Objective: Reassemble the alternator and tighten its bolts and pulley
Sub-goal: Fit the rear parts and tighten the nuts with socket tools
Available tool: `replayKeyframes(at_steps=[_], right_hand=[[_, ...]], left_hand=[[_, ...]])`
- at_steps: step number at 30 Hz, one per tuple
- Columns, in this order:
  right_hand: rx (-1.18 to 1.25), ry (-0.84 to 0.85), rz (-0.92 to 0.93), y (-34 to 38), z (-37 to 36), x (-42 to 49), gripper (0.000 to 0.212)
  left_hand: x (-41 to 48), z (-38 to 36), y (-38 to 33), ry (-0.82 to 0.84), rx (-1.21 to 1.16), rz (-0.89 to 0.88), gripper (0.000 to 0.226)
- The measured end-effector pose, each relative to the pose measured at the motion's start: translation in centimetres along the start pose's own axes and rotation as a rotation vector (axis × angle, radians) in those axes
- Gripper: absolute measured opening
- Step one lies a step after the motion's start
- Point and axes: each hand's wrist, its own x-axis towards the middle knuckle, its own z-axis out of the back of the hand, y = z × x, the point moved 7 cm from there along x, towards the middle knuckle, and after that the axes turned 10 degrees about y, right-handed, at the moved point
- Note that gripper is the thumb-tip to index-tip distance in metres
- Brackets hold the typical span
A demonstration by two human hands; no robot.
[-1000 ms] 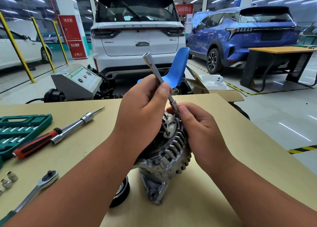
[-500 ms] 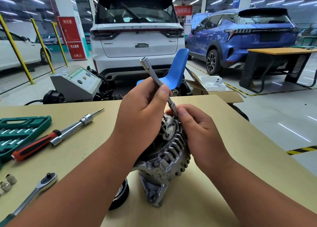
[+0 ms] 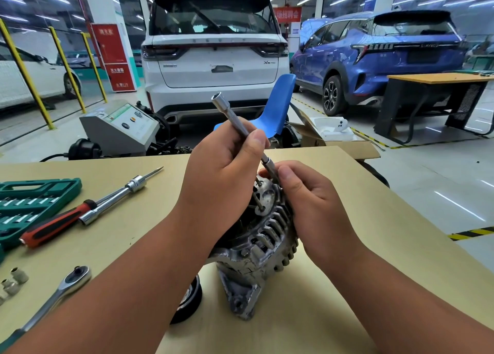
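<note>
Alternator [image 3: 256, 241] stands on edge mid-table [image 3: 374, 246], left hand [image 3: 222, 177] wraps the tilted socket bar [image 3: 231, 114], right hand [image 3: 315, 204] pinches its lower end at the alternator's top, black pulley [image 3: 190, 299] just beside.

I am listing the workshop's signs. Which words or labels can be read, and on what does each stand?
"招聘会": red banner.
"灭火器": red sign on the pillar.
Badge on the white car, lettering on the blue car, machine panel: too blurred to read.
</note>
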Motion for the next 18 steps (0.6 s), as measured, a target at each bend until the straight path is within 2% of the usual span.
replayKeyframes(at_steps=[9,14,18], right_hand=[[-0.01,0.028,0.074,0.49,-0.37,-0.06,0.008],[-0.007,0.012,0.016,0.11,0.01,-0.01,0.027],[-0.027,0.025,0.011,0.01,-0.06,0.14,0.025]], left_hand=[[0.04,-0.01,0.17,0.003,-0.012,-0.003,0.023],[0.06,-0.01,0.23,0.001,-0.027,0.0,0.023],[0.06,-0.04,0.29,0.003,-0.016,-0.003,0.022]])
